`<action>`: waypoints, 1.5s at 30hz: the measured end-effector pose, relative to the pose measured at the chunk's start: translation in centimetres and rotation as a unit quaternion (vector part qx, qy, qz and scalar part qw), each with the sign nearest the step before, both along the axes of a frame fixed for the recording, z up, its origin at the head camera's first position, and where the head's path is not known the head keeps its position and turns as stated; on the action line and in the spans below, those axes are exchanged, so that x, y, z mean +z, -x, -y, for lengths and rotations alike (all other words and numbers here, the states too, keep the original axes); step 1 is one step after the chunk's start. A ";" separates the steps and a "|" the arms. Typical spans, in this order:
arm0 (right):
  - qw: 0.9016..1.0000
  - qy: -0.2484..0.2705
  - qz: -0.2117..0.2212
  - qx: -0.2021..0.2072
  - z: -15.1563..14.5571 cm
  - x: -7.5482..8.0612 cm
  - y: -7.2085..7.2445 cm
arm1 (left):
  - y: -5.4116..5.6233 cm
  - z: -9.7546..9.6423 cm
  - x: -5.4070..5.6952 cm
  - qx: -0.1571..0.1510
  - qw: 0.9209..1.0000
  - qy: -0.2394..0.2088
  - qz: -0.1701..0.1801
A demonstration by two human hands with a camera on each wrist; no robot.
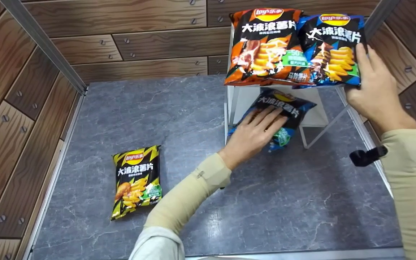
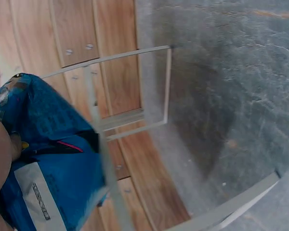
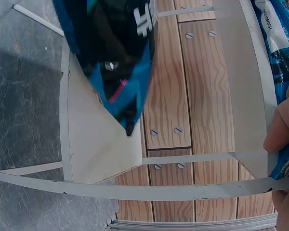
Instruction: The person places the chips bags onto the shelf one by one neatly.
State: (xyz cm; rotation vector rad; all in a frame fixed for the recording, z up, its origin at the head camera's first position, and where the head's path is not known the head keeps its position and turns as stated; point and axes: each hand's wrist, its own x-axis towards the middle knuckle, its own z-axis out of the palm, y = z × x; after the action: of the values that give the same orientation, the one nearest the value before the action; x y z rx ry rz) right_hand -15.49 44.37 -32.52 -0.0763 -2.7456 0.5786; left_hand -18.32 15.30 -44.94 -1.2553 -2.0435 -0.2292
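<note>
My left hand (image 1: 253, 137) holds a blue-and-black chip bag (image 1: 296, 103), its fingers spread across the printed front. The bag is tilted in front of the rack's lower shelf (image 1: 314, 104); my thumb is not seen in the head view. On the upper shelf, my right hand (image 1: 377, 90) touches the right edge of another blue-and-black chip bag (image 1: 332, 47) with extended fingers. An orange-and-black chip bag (image 1: 265, 47) lies beside it, slightly overlapping. In the right wrist view, the lower bag's pointed corner (image 3: 123, 96) hangs over the lower shelf.
A yellow-and-black chip bag (image 1: 137, 180) lies on the grey marbled surface (image 1: 179, 119) at the left. The rack's thin white frame (image 1: 303, 139) stands at the right. Wood-patterned walls (image 1: 157, 43) enclose the back and sides. A black device (image 1: 367, 156) sticks out by my right sleeve.
</note>
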 end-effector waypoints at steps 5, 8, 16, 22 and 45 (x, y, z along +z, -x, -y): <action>1.000 0.000 0.010 -0.004 0.1 0.1 0.0 | 0.7 -1.7 -0.8 0.005 0.999 -0.033 -0.018; 1.000 0.001 0.012 -0.004 0.1 0.2 -0.1 | 1.1 -2.7 -1.2 0.007 0.998 -0.049 -0.026; 1.000 0.003 0.004 -0.002 0.1 0.0 -0.1 | 1.3 -5.0 -2.2 0.055 0.997 -0.017 -0.056; 1.000 0.006 0.007 -0.002 0.1 0.1 -0.1 | 1.0 -6.3 -2.4 0.090 0.995 0.043 -0.022; 1.000 0.005 0.018 -0.007 0.2 0.1 -0.3 | 2.3 -11.2 -1.9 0.190 0.949 0.238 0.086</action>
State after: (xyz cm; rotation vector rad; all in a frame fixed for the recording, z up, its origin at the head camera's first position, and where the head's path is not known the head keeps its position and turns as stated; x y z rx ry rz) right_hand -15.23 44.14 -32.38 -0.1088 -2.7749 0.5931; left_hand -20.63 26.49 -46.81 -1.1022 -2.5408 0.3708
